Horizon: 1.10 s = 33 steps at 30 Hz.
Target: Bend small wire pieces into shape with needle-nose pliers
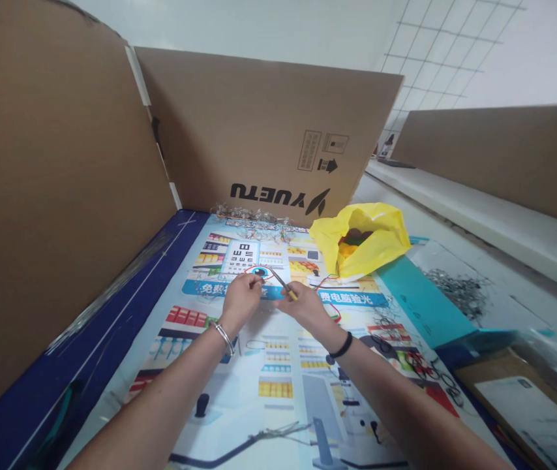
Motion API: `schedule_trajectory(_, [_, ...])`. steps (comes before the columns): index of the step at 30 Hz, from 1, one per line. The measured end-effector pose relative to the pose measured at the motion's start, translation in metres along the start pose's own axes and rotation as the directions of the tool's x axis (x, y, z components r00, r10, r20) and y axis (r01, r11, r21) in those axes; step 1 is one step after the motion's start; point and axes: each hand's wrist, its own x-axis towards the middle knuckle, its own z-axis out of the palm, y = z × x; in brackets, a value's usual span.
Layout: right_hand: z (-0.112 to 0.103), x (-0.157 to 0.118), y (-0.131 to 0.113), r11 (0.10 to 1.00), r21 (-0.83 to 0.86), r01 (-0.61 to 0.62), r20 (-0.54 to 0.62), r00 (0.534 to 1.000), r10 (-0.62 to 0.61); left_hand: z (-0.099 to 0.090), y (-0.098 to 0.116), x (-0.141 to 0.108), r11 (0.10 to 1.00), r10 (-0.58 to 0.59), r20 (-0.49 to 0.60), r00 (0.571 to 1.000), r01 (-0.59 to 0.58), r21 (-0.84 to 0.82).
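Note:
My left hand (242, 299) is closed in a pinch above the printed sheet, and whatever lies between its fingertips is too small to make out. To its right, my right hand (306, 312) grips a slim, pointed metal tool (282, 282) with yellow near the grip. The tool's tip points up and left, close to the left fingertips. Beyond the right hand stands an open yellow plastic bag (381, 243) with red, dark and yellow things inside. A thin red strand (328, 281) runs out beside it.
A printed poster (239, 385) covers the table. Cardboard panels (259, 117) rise at the left and back. Clear tangled strands (259, 215) lie along the back. Thin wires (283, 431) lie in front, dark loops (430, 372) at right. A pile of small dark pieces (459, 290) sits farther right.

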Motion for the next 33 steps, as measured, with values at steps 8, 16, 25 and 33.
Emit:
schedule_trajectory(8, [0.013,0.007,-0.006,0.999,-0.044,-0.001,-0.077,0.997,-0.002,-0.002,0.000,0.001,0.998,-0.035,-0.006,0.999,0.034,-0.046])
schedule_trajectory(16, [0.016,0.008,-0.006,0.998,-0.038,0.040,-0.117,0.992,-0.044,-0.002,-0.001,0.001,0.998,-0.027,0.011,1.000,0.027,-0.056])
schedule_trajectory(25, [0.011,0.006,-0.005,0.989,0.142,0.042,-0.045,0.998,-0.036,-0.002,-0.001,0.000,0.996,-0.021,0.048,0.999,0.025,-0.086])
schedule_trajectory(33, [0.012,0.008,-0.006,0.994,0.113,-0.015,-0.080,0.996,0.024,-0.004,0.002,0.000,0.994,-0.053,0.018,0.998,0.054,-0.093])
